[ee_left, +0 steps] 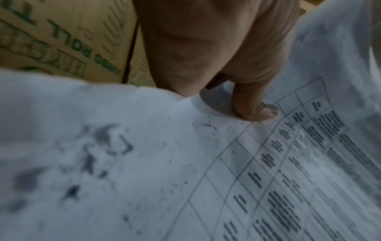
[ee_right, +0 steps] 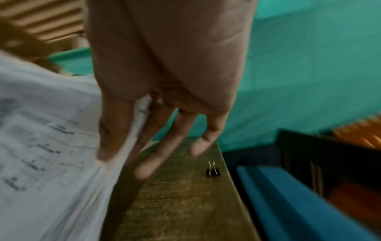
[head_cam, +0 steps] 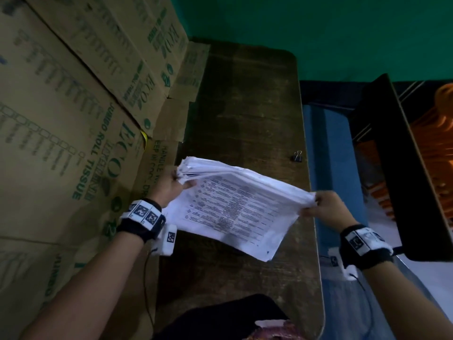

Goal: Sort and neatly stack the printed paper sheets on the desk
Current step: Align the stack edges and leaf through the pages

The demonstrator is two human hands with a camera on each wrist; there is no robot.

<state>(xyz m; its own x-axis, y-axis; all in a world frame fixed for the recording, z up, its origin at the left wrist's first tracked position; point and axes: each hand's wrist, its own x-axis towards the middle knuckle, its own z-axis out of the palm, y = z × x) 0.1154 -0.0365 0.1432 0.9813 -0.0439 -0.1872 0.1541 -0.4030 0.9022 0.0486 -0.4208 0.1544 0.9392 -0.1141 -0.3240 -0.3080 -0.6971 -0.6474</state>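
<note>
A thick stack of printed paper sheets with tables of text hangs in the air above the dark wooden desk, sagging in the middle. My left hand grips its far left corner, with the thumb pressed on the top sheet. My right hand pinches the right edge of the sheets between thumb and index finger, while the other fingers stick out straight over the desk.
A small black binder clip lies near the desk's right edge. Large cardboard boxes stand along the left side. A blue surface and a dark open box lie to the right of the desk.
</note>
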